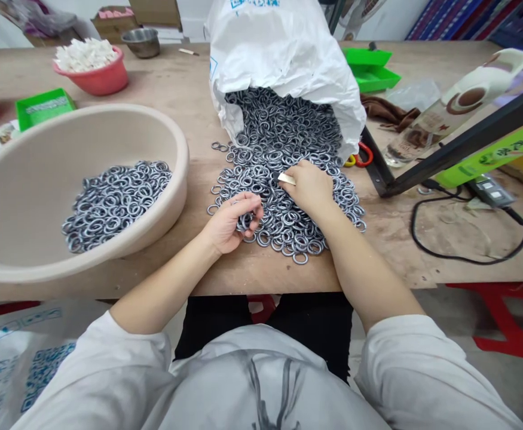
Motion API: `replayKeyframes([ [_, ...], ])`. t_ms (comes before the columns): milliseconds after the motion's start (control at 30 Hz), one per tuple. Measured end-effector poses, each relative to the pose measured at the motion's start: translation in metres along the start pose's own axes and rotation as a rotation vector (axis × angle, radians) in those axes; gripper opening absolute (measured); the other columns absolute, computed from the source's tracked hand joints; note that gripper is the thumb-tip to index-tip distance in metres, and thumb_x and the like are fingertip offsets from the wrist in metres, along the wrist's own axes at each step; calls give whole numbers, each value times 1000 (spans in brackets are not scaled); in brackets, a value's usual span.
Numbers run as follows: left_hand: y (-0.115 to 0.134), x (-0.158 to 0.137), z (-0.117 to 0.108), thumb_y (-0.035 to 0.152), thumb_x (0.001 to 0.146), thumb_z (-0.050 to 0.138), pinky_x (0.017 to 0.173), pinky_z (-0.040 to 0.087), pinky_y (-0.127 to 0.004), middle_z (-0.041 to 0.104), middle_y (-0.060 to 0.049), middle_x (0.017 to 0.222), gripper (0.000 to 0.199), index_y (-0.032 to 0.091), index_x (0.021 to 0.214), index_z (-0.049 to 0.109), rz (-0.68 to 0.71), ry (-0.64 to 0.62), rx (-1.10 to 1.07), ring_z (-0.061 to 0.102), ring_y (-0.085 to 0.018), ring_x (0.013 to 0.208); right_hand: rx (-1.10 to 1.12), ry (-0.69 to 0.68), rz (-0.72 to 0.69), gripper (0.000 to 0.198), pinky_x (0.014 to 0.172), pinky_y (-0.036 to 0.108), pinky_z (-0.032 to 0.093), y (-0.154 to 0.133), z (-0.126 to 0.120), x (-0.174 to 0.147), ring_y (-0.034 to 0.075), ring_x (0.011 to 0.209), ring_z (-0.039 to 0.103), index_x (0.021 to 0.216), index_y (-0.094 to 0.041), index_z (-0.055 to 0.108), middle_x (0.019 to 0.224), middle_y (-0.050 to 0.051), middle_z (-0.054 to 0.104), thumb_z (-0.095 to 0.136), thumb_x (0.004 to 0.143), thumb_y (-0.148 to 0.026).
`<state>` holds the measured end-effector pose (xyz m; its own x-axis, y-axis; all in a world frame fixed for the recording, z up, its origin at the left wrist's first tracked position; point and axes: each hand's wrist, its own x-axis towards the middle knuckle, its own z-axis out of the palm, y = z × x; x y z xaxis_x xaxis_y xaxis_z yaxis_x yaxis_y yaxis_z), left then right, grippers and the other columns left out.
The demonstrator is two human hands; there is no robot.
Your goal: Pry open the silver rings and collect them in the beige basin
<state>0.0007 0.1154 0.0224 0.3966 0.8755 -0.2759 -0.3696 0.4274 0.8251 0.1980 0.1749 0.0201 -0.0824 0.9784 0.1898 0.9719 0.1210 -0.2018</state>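
A wooden tabletop [261, 278] spans the room, with a red bowl [104, 85] of white pieces and a metal bowl [142, 45] at the far left. At the far middle a white sack [283, 51] lies with its mouth towards the near side, and grey rings [288, 224] spill from it into a loose pile. The left hand [232, 224], at the pile's near left edge, has its fingers curled round a few rings. The right hand [311, 185] is over the middle of the pile, its fingers closed on a pale strip [287, 178]; its fingertips are hidden. To the left, a large beige basin [131, 116] holds more rings. To the right stand a black frame [462, 140] and a bottle [444, 116], with a dark cable [416, 230] nearer.
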Motion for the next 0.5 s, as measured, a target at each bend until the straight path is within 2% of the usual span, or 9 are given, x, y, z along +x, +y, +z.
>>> replayKeyframes([
  [100, -1, 1, -2, 35, 75, 77, 36, 33, -16, 63, 2, 70, 27, 18, 83, 58, 31, 2, 46, 53, -7, 48, 114, 75, 10, 26, 67, 33, 34, 4, -1, 0, 25, 85, 58, 89, -19, 75, 98, 12, 66, 58, 93, -37],
  [167, -2, 2, -2, 36, 77, 76, 36, 31, -16, 62, 2, 69, 26, 17, 88, 63, 63, 22, 97, 53, -7, 49, 260, 105, 2, 26, 65, 32, 32, 6, -3, -2, 21, 76, 55, 78, -18, 71, 83, 8, 63, 58, 92, -35],
  [300, -4, 2, 0, 39, 80, 73, 37, 30, -17, 59, 3, 64, 26, 16, 92, 69, 187, 111, 254, 51, -7, 50, 558, 19, -6, 30, 59, 30, 26, 5, -7, -9, 13, 58, 41, 64, -19, 58, 57, -2, 47, 62, 88, -36],
  [433, -5, 2, 2, 35, 84, 70, 42, 34, -18, 59, 2, 62, 23, 15, 95, 70, 277, 180, 377, 51, -7, 52, 681, 10, -32, 38, 56, 30, 22, -4, -11, -18, 11, 55, 34, 58, -20, 51, 53, -5, 41, 68, 84, -40],
  [500, -6, 3, 2, 33, 85, 70, 46, 36, -18, 59, 2, 62, 23, 15, 99, 70, 306, 190, 400, 51, -7, 53, 875, -51, -39, 38, 53, 29, 23, -11, -11, -23, 10, 53, 34, 63, -20, 54, 55, -5, 42, 69, 84, -48],
])
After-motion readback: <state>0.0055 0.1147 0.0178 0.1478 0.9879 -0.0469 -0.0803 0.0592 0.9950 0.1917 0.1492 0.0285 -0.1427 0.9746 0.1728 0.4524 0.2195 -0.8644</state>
